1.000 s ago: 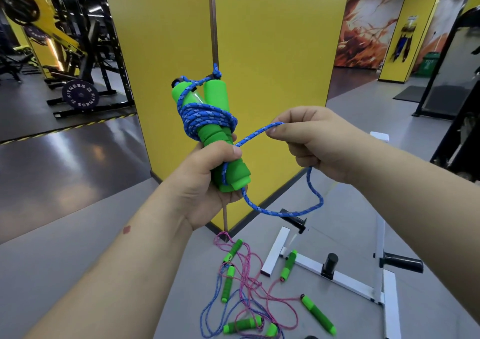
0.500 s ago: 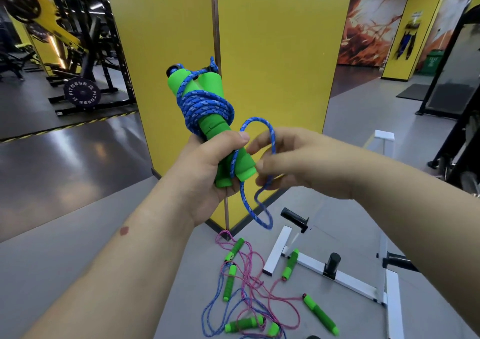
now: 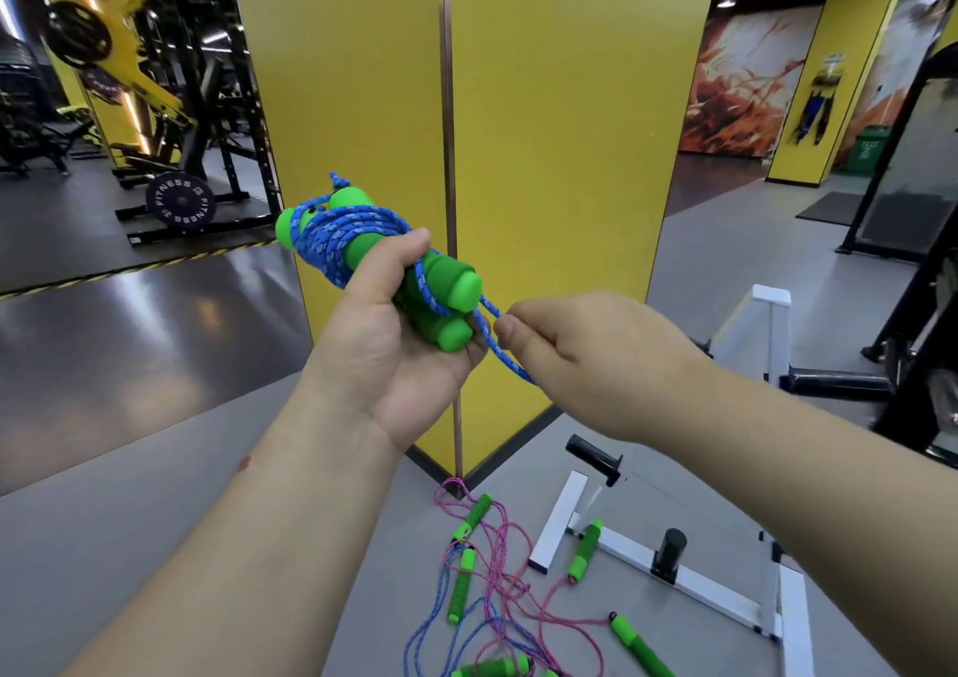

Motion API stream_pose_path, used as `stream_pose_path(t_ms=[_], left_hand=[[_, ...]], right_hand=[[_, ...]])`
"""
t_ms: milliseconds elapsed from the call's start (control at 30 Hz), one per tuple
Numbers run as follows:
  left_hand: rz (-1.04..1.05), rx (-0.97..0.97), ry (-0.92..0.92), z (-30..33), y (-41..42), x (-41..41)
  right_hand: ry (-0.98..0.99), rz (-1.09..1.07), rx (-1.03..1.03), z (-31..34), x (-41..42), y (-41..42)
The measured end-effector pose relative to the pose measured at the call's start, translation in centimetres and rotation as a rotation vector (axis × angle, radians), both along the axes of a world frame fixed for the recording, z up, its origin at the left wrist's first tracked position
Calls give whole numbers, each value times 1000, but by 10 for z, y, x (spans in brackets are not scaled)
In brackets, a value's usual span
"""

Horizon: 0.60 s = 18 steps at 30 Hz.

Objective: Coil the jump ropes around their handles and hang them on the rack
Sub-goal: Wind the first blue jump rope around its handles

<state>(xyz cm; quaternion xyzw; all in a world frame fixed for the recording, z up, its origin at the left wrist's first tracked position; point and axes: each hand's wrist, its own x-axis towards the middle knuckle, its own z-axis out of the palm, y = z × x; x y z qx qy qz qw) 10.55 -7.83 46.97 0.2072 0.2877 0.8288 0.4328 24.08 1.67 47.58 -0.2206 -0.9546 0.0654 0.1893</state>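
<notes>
My left hand (image 3: 394,344) grips a pair of green foam handles (image 3: 440,282) with blue rope (image 3: 332,241) coiled around them, tilted so the handle ends point toward me and to the right. My right hand (image 3: 586,350) pinches the loose tail of that blue rope (image 3: 505,355) just below the handle ends. On the floor lies a tangle of pink and blue jump ropes (image 3: 497,573) with several green handles. The white rack (image 3: 689,578) with black pegs stands on the floor to their right.
A yellow pillar (image 3: 544,158) rises straight ahead, its corner close behind my hands. Gym machines and a weight plate (image 3: 179,202) stand at the far left. A dark machine frame (image 3: 912,272) fills the right edge. Grey floor lies between.
My left hand tipped the handle bundle from upright to slanting, ends toward me. The loose loop of blue rope has shrunk, and my right hand now pinches only a short tail.
</notes>
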Motion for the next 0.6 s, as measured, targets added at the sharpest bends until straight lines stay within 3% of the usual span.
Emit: stream_pose_path(t_ms=[167,333,500,600], left_hand=[[125,-34,-95,1,2,4],[183,-73,-22,-5,5,9],[398,-167,174,-13,6,9],[395,-241,280,-14,4,5]], right_hand=[[-96,71,299,10,-2,-17],[36,133,415,10,-7,-18],[158,264,73,13,-6,-9],[227,260,-191,18,-5,-1]])
